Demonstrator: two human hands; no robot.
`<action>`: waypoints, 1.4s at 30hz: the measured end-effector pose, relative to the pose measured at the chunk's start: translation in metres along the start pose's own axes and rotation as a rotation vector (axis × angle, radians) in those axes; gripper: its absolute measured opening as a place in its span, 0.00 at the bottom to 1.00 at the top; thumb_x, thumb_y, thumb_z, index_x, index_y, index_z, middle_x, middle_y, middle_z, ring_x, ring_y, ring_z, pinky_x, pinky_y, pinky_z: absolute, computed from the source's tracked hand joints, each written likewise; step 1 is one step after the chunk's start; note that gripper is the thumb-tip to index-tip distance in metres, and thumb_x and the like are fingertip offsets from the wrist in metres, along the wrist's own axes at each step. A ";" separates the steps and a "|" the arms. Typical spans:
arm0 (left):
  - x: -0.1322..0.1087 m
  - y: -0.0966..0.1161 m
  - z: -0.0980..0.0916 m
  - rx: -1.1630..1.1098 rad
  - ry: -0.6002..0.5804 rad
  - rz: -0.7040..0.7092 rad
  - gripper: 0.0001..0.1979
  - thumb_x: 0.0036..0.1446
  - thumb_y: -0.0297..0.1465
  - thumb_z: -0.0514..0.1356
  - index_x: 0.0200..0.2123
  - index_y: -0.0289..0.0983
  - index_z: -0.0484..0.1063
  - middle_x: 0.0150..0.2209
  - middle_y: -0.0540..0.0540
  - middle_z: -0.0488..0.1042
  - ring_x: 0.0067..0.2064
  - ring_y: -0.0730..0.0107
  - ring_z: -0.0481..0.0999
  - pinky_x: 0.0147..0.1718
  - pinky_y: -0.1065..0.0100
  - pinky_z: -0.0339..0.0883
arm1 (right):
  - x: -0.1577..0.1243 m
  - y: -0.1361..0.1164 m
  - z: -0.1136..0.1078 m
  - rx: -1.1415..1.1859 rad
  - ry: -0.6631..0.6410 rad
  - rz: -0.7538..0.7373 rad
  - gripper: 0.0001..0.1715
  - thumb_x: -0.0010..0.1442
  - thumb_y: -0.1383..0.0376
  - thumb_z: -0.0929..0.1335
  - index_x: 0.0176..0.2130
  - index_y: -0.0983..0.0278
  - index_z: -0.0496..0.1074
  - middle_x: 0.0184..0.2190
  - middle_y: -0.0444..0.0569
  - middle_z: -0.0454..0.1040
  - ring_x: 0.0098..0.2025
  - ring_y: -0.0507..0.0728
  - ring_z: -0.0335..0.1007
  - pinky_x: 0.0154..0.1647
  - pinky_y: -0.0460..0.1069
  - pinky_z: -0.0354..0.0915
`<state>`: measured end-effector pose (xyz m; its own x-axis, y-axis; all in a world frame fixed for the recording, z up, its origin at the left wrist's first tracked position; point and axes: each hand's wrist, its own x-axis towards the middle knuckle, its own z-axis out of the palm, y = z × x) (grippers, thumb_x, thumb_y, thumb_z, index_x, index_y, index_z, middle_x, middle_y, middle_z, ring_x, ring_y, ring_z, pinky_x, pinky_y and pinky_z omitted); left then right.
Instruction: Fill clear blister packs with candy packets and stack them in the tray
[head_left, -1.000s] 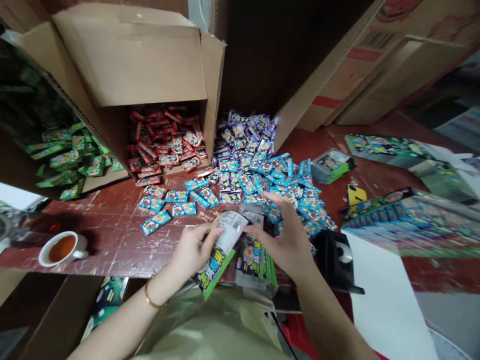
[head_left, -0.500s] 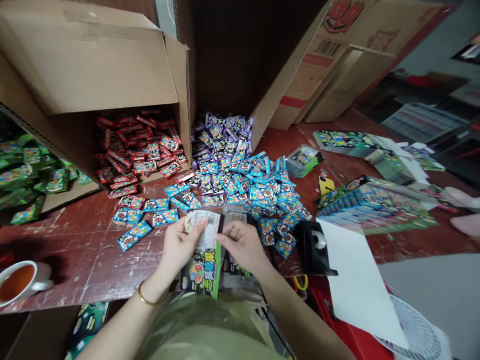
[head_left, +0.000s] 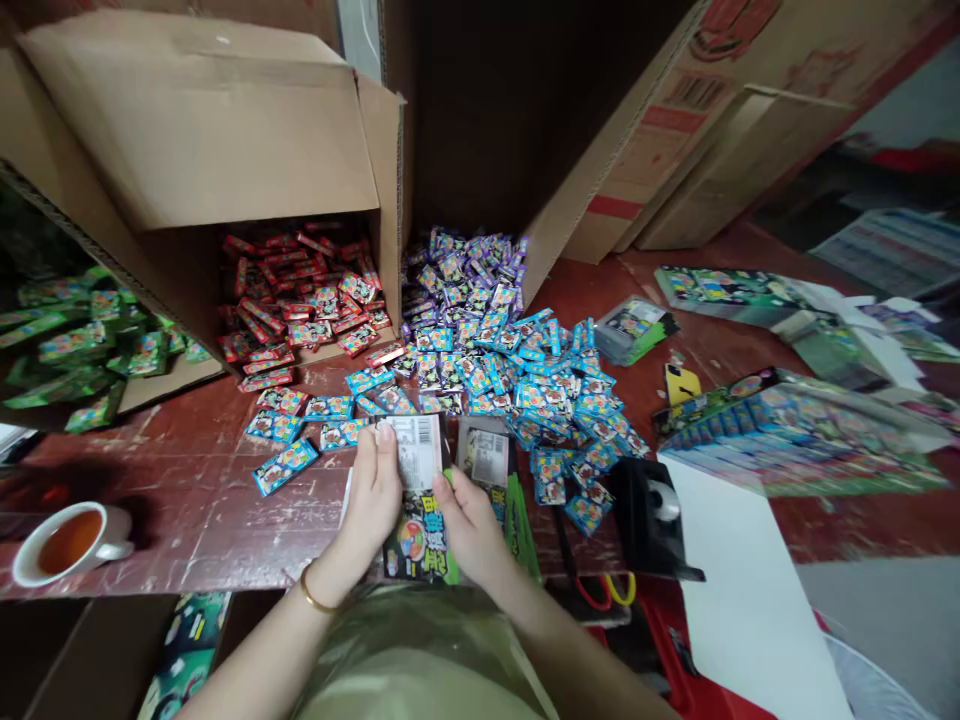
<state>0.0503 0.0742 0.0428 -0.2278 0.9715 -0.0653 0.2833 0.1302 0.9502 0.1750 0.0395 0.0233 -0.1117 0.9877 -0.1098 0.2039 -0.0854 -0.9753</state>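
Between my hands, near the table's front edge, is a black and green printed packaging card [head_left: 417, 535] with a white label panel at its top. My left hand [head_left: 375, 485] is closed on its left side, thumb over the label. My right hand [head_left: 471, 520] pinches the right edge lower down. Just right of it lie more printed cards [head_left: 487, 455], partly hidden by my right hand. Beyond the hands spread blue candy packets [head_left: 540, 385], and a few blue packets [head_left: 285, 467] lie to the left.
Cardboard boxes hold red packets [head_left: 300, 290], purple packets [head_left: 465, 275] and green packets [head_left: 82, 340]. A cup of tea [head_left: 71, 545] stands at left. On the right are a black tape dispenser [head_left: 649, 520], a white sheet [head_left: 742, 580] and a display tray of packets [head_left: 787, 420].
My right hand has moved down the card's right edge and grips it there. My left hand has shifted slightly on the label. The view has swung a little left.
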 end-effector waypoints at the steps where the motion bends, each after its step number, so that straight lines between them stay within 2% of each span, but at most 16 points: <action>1: 0.001 -0.003 -0.004 0.005 -0.007 -0.045 0.24 0.61 0.52 0.45 0.35 0.38 0.67 0.32 0.46 0.71 0.36 0.65 0.71 0.37 0.67 0.66 | 0.007 0.003 -0.006 0.025 -0.067 0.015 0.28 0.66 0.46 0.56 0.44 0.63 0.71 0.39 0.50 0.77 0.42 0.59 0.72 0.48 0.53 0.67; 3: 0.003 -0.012 -0.015 0.028 0.001 -0.124 0.26 0.60 0.53 0.45 0.38 0.37 0.69 0.38 0.42 0.73 0.44 0.61 0.72 0.43 0.65 0.65 | 0.031 0.009 -0.025 -0.042 -0.121 0.004 0.29 0.67 0.46 0.54 0.46 0.62 0.72 0.41 0.49 0.77 0.44 0.58 0.72 0.48 0.53 0.67; 4: 0.003 -0.017 -0.020 0.039 -0.006 -0.144 0.27 0.60 0.53 0.46 0.39 0.36 0.70 0.41 0.41 0.73 0.47 0.59 0.71 0.45 0.64 0.65 | 0.047 0.012 -0.037 -0.144 -0.082 -0.020 0.29 0.68 0.48 0.53 0.48 0.62 0.71 0.43 0.50 0.76 0.46 0.58 0.72 0.49 0.53 0.66; 6: 0.002 -0.026 -0.030 0.024 -0.067 -0.148 0.26 0.59 0.52 0.48 0.41 0.36 0.71 0.44 0.41 0.74 0.48 0.59 0.71 0.46 0.64 0.64 | 0.085 0.017 -0.060 -0.587 0.149 -0.083 0.27 0.70 0.56 0.50 0.50 0.62 0.71 0.47 0.52 0.75 0.50 0.58 0.69 0.52 0.53 0.65; 8: -0.001 -0.033 -0.039 -0.042 -0.184 -0.124 0.25 0.59 0.51 0.50 0.42 0.36 0.72 0.43 0.42 0.75 0.44 0.61 0.72 0.44 0.66 0.65 | 0.121 0.019 -0.078 -0.762 0.237 -0.071 0.22 0.66 0.60 0.59 0.54 0.68 0.68 0.52 0.59 0.70 0.57 0.63 0.62 0.58 0.57 0.57; 11: -0.003 -0.040 -0.050 -0.145 -0.264 -0.137 0.25 0.60 0.50 0.51 0.42 0.35 0.73 0.38 0.45 0.77 0.39 0.65 0.73 0.38 0.69 0.66 | 0.157 0.019 -0.088 -0.917 0.213 -0.036 0.28 0.56 0.65 0.70 0.55 0.71 0.67 0.51 0.63 0.70 0.57 0.68 0.58 0.58 0.60 0.54; 15: -0.003 -0.047 -0.055 -0.204 -0.252 -0.139 0.23 0.59 0.48 0.54 0.41 0.34 0.75 0.36 0.46 0.78 0.36 0.67 0.73 0.37 0.71 0.64 | 0.175 0.013 -0.087 -1.082 0.167 0.031 0.33 0.49 0.63 0.75 0.53 0.68 0.68 0.50 0.62 0.71 0.56 0.69 0.58 0.55 0.59 0.56; 20: 0.000 -0.057 -0.053 -0.298 -0.210 -0.194 0.23 0.57 0.48 0.56 0.41 0.34 0.75 0.33 0.46 0.78 0.34 0.68 0.73 0.35 0.72 0.64 | 0.190 0.011 -0.096 -1.155 0.105 0.148 0.37 0.46 0.56 0.76 0.53 0.66 0.69 0.45 0.61 0.74 0.52 0.68 0.65 0.48 0.56 0.61; 24: 0.002 -0.063 -0.050 -0.391 -0.207 -0.237 0.24 0.56 0.49 0.57 0.40 0.33 0.75 0.30 0.47 0.78 0.30 0.70 0.72 0.31 0.72 0.64 | 0.193 0.019 -0.099 -1.168 0.073 0.128 0.33 0.48 0.57 0.75 0.51 0.66 0.70 0.45 0.59 0.74 0.52 0.69 0.65 0.50 0.58 0.60; 26: 0.003 -0.063 -0.050 -0.395 -0.214 -0.234 0.24 0.57 0.48 0.57 0.40 0.33 0.76 0.30 0.47 0.77 0.29 0.71 0.71 0.31 0.72 0.63 | 0.187 0.018 -0.095 -1.040 0.126 0.024 0.29 0.52 0.58 0.72 0.51 0.65 0.70 0.41 0.56 0.74 0.47 0.65 0.69 0.48 0.57 0.61; 28: 0.001 -0.061 -0.050 -0.359 -0.203 -0.208 0.23 0.57 0.48 0.56 0.39 0.33 0.76 0.29 0.48 0.77 0.29 0.71 0.70 0.30 0.73 0.62 | 0.174 0.010 -0.086 -0.685 0.170 -0.130 0.28 0.55 0.58 0.70 0.54 0.63 0.66 0.34 0.49 0.73 0.37 0.60 0.71 0.41 0.54 0.65; 29: 0.000 -0.058 -0.050 -0.333 -0.200 -0.192 0.22 0.57 0.47 0.56 0.39 0.34 0.76 0.29 0.49 0.77 0.29 0.72 0.70 0.30 0.73 0.62 | 0.166 0.003 -0.080 -0.450 0.152 -0.198 0.29 0.55 0.57 0.69 0.55 0.62 0.65 0.31 0.46 0.72 0.33 0.57 0.71 0.38 0.53 0.66; 31: -0.003 -0.052 -0.050 -0.283 -0.202 -0.156 0.21 0.58 0.47 0.56 0.39 0.34 0.76 0.29 0.50 0.76 0.29 0.72 0.69 0.29 0.74 0.61 | 0.148 -0.014 -0.065 -0.029 0.027 -0.265 0.29 0.53 0.57 0.71 0.53 0.58 0.64 0.29 0.43 0.70 0.30 0.55 0.70 0.35 0.51 0.68; 33: -0.006 -0.045 -0.049 -0.254 -0.224 -0.128 0.21 0.59 0.46 0.55 0.41 0.35 0.76 0.29 0.50 0.76 0.30 0.72 0.70 0.30 0.74 0.62 | 0.132 -0.031 -0.050 0.207 -0.080 -0.268 0.27 0.50 0.59 0.73 0.49 0.57 0.65 0.32 0.43 0.71 0.32 0.54 0.71 0.35 0.50 0.69; 37: -0.012 -0.036 -0.046 -0.201 -0.261 -0.072 0.21 0.61 0.45 0.54 0.42 0.35 0.76 0.32 0.48 0.77 0.33 0.70 0.71 0.32 0.73 0.62 | 0.113 -0.050 -0.033 0.280 -0.100 -0.255 0.23 0.48 0.61 0.75 0.42 0.58 0.67 0.35 0.44 0.71 0.30 0.52 0.70 0.32 0.48 0.69; 42: -0.013 -0.034 -0.045 -0.170 -0.228 -0.051 0.21 0.61 0.44 0.53 0.41 0.34 0.76 0.32 0.48 0.76 0.33 0.70 0.70 0.32 0.73 0.62 | 0.113 -0.052 -0.036 0.157 -0.176 -0.197 0.23 0.46 0.62 0.76 0.42 0.59 0.68 0.31 0.42 0.69 0.25 0.49 0.67 0.28 0.47 0.67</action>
<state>0.0016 0.0484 0.0245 -0.0165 0.9865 -0.1629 0.1126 0.1637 0.9801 0.1868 0.1604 0.0687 -0.3037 0.9505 0.0659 0.0107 0.0725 -0.9973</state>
